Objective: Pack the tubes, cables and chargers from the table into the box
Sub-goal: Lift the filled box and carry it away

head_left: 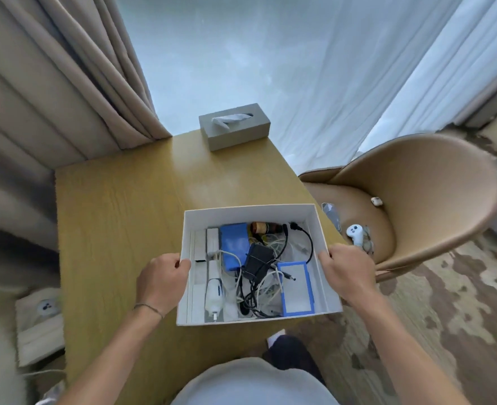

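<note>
An open white box (250, 211) is at the near right part of the wooden table (118, 217). My left hand (161, 280) grips its left wall and my right hand (348, 268) grips its right wall. Inside lie a blue pack (234, 244), a black charger (258, 260) with tangled black and white cables (259, 296), white chargers (213, 296), white tubes (200, 244), a blue-framed white pad (295, 287) and a brown spool (263, 228).
A grey tissue box (235, 125) stands at the table's far edge. A tan chair (416, 197) to the right holds a white controller (355, 232) and small items. Curtains hang on the left and behind. A wall socket (45, 308) is low on the left.
</note>
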Demonstrator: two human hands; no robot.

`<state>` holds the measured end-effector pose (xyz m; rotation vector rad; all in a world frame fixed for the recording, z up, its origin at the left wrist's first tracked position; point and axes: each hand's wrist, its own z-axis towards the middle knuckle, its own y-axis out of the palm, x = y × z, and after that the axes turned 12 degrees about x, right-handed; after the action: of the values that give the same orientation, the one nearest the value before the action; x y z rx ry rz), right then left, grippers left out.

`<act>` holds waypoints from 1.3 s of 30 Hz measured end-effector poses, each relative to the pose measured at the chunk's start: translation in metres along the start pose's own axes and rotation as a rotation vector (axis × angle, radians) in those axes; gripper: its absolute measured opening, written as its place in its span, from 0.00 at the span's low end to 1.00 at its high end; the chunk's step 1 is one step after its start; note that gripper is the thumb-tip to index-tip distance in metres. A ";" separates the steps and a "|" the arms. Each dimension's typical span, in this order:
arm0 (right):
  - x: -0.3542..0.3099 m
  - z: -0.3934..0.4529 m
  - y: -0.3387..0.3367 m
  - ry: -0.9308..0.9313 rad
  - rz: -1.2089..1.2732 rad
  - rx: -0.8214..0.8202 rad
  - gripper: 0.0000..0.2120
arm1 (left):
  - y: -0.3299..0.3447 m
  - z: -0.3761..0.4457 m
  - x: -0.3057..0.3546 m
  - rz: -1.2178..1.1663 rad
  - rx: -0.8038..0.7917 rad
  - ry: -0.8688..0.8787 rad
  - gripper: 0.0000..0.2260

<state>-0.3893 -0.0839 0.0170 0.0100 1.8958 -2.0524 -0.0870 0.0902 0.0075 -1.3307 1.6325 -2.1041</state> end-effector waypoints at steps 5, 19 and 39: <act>0.011 -0.052 -0.017 0.186 0.006 0.069 0.23 | 0.002 0.007 0.008 -0.058 -0.105 0.136 0.21; 0.079 -0.232 -0.068 0.674 -0.072 0.166 0.24 | 0.037 -0.060 0.084 -0.065 -0.396 0.555 0.22; 0.171 -0.675 -0.137 1.332 -0.096 0.383 0.22 | 0.063 -0.431 0.151 -0.095 -0.693 1.167 0.21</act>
<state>-0.7375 0.5344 0.0365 1.7763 1.9529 -2.6945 -0.5090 0.2751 0.0332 -0.0710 2.9355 -2.6789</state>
